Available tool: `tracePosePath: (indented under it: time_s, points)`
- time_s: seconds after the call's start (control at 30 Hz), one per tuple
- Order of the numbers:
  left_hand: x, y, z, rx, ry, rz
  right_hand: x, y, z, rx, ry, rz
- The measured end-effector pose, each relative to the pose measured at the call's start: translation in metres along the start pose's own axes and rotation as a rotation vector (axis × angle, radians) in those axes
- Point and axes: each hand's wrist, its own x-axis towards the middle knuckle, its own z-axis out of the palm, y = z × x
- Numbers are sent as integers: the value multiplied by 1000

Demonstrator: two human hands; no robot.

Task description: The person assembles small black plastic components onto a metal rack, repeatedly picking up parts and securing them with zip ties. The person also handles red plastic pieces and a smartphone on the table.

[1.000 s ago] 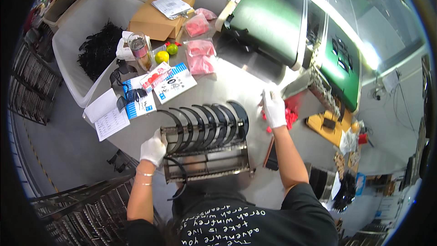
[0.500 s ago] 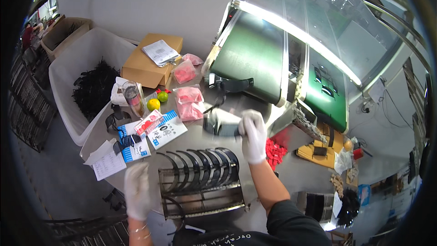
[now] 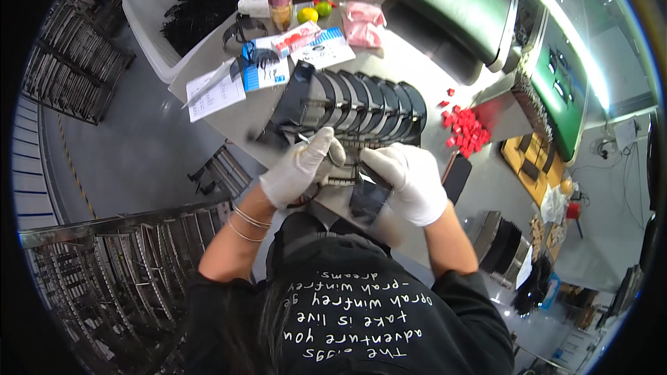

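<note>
Both my hands wear white gloves and meet low in front of the rack. My left hand (image 3: 300,168) is closed, thumb against fingers; whatever it pinches is mostly hidden. In my right hand (image 3: 410,182) a dark glossy flat piece (image 3: 368,198) hangs below the fingers, blurred at its lower end. Just beyond the hands stands a metal rack (image 3: 339,182), partly covered by them. Several black curved bands (image 3: 379,105) stand in a row on it. Against the rack's left end leans a broader dark strip (image 3: 294,94), reaching down towards my left hand.
Papers and blue-white boxes (image 3: 265,75) lie back left, near a glass (image 3: 279,4) and pink bags (image 3: 363,25). Red small pieces (image 3: 467,129) are heaped right of the rack. A green conveyor (image 3: 451,7) rises behind; metal racks (image 3: 118,285) stand at lower left.
My view has tilted down, so the bench sits higher in it. My right hand has come back from near the conveyor with a dark piece; my left hand has moved in beside it.
</note>
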Motion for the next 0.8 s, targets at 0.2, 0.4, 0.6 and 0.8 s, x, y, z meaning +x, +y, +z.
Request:
tracePosePath:
  time_s: [0.2, 0.4, 0.6, 0.8]
  points:
    - [-79, 5, -69, 70, 244, -33, -59, 13, 91, 551, 17, 804]
    - [-101, -19, -78, 579, 599, 94, -26, -9, 152, 203, -42, 769]
    - [-85, -50, -62, 469, 286, 537, -3, 15, 115, 277, -221, 900]
    - [-36, -72, 5, -1157, -540, -541, -49, -3, 73, 690, 80, 483]
